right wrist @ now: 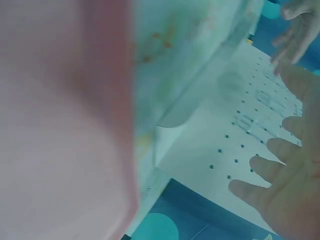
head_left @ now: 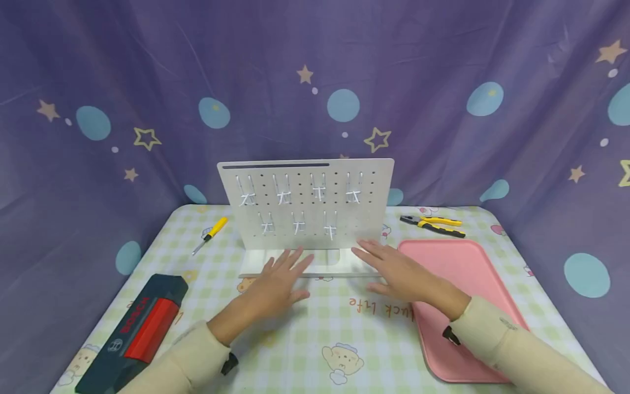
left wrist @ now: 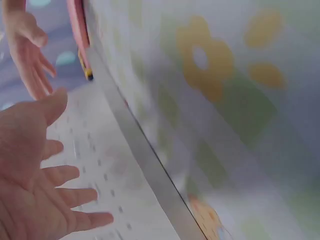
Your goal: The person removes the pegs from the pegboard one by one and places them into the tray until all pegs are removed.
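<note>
Left hand (head_left: 275, 289) | right hand (head_left: 394, 269): both spread, empty | white rectangular metal-looking pegboard (head_left: 307, 203): far, standing, presumably steadied by flat white base (head_left: 253, 264)

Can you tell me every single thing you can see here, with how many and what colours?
Pegboard: 1, white, standing mid-table
Hooks: 7, silvery white, on the pegboard, four above three
Screwdriver: 1, yellow and black handle, left of the pegboard
Pliers: 1, yellow and black, behind the tray
Tray: 1, pink, right side
Case: 1, dark and red, marked BOSCH, left front
Tablecloth: 1, green and white checks with cartoons, under everything
Curtain: purple with stars and blue shapes, behind
Sleeves: 2, cream, front
Left grip: 1, bare, before the pegboard
Right grip: 1, bare, near its right side
</note>
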Available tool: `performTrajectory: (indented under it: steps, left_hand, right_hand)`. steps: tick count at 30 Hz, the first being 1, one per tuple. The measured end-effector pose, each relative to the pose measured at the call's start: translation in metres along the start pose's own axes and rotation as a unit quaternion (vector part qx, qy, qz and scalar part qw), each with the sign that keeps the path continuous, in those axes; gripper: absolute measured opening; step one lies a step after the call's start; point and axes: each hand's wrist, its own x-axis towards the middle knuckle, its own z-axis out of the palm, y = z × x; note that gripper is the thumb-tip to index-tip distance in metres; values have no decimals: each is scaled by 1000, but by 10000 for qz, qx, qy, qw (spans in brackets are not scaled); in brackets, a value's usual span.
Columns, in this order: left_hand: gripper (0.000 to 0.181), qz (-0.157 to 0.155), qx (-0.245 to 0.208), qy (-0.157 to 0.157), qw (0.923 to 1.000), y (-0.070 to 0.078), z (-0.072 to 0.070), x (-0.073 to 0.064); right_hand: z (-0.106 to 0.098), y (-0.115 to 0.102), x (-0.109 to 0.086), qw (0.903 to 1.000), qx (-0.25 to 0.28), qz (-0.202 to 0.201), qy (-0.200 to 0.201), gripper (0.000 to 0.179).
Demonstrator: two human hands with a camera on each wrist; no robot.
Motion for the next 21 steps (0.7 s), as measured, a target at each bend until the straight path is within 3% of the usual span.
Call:
performTrajectory:
  steps: [4, 6, 8, 10, 14, 17, 21]
  left_hand:
    - [55, -223, -417, 1102, 9928, -20, -15, -9]
    - [43, -498, -669, 1565, 9841, -30, -23, -13]
    - [32, -783, -998, 2061, 9703, -41, -34, -16]
    - [26, -1112, -1272, 2621, 9501, -52, -44, -17]
    - [21, -1875, -1836, 3515, 8986, -74, -62, -16]
    - [24, -2410, -2282, 3719, 8669, -87, -72, -12]
    - [33, -2700, -2888, 3821, 8353, -101, -84, 0]
  right_hand:
    - [-7, 1, 15, 9953, -105, 138, 955, 69]
    - [-10, 2, 23, 9904, -107, 285, 1348, 59]
    - [-11, 3, 30, 9847, -74, 396, 1695, 51]
    - [-11, 4, 38, 9791, -58, 461, 1979, 44]
    - [-5, 5, 57, 9721, -187, 468, 2291, 37]
    - [3, 7, 71, 9708, -325, 392, 2343, 37]
    - [14, 9, 87, 9710, -387, 351, 2333, 35]
